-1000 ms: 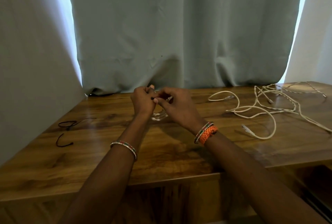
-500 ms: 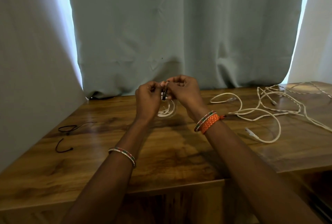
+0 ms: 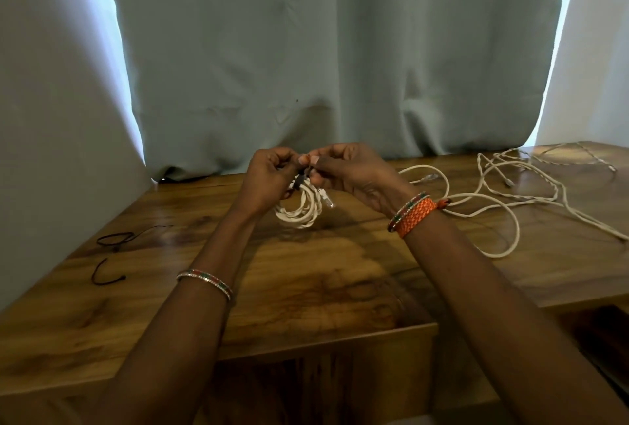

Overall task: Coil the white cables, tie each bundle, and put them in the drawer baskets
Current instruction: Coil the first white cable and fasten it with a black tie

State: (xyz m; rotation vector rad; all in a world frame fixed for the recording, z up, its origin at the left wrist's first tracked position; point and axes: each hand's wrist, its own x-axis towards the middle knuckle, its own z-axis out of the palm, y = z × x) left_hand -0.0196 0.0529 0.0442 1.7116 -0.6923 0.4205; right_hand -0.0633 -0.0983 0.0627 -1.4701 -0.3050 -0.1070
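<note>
With the coiled white cable (image 3: 301, 210) held above the counter (image 3: 306, 288) near its back edge, left hand (image 3: 269, 179) grip clamped on the coil and right hand (image 3: 350, 172) grip pinching the dark tie (image 3: 299, 181), I'd cinch the tie snugly without letting the loops spring

Coiled cable (image 3: 301, 210) above table (image 3: 306, 288) (loose cables (image 3: 503, 200) right)

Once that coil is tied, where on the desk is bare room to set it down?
Bare wood lies in the middle of the desk, between the forearms and under the coil. Black ties border it left. Loose cables crowd the right.
</note>
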